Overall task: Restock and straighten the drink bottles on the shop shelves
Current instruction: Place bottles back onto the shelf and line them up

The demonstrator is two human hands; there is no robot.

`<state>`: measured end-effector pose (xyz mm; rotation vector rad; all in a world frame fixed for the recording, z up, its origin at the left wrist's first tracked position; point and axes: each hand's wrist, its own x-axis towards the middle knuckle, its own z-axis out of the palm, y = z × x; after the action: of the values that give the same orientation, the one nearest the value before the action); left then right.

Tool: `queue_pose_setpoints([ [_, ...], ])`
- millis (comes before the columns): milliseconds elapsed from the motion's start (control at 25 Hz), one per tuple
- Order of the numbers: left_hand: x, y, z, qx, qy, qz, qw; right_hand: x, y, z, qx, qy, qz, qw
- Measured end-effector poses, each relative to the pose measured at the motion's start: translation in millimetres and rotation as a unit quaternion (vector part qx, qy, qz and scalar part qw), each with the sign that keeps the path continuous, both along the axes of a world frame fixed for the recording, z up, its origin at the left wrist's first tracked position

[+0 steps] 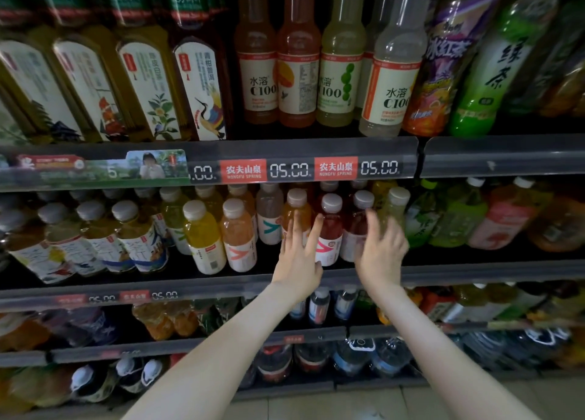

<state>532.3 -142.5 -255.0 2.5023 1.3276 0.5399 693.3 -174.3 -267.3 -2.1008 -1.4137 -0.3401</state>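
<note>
Now left hand (299, 256) and right hand (381, 255), outstretched, flank red bottle (330, 229).

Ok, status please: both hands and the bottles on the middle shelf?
Left hand open, straight fingers at orange bottle and red bottle. Right hand at dark red bottle, grip unclear. Nothing in the way.

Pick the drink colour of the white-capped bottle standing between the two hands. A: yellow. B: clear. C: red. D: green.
C: the red bottle shows in the gap between the left hand, whose fingers are spread straight, and the right hand.
</note>
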Motion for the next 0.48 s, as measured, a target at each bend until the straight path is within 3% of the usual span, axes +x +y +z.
queue_pose_setpoints([
  [160,25,0,1,0.039,0.005,-0.047,0.998,54,5,15,-0.051,-0.003,-0.015,0.999],
  [320,57,-1,-13,0.041,0.012,-0.034,0.998,87,19,16,-0.152,0.032,0.113,0.981],
  [480,76,-2,-23,0.118,0.038,0.039,0.992,96,19,13,-0.104,0.016,0.166,0.980],
])
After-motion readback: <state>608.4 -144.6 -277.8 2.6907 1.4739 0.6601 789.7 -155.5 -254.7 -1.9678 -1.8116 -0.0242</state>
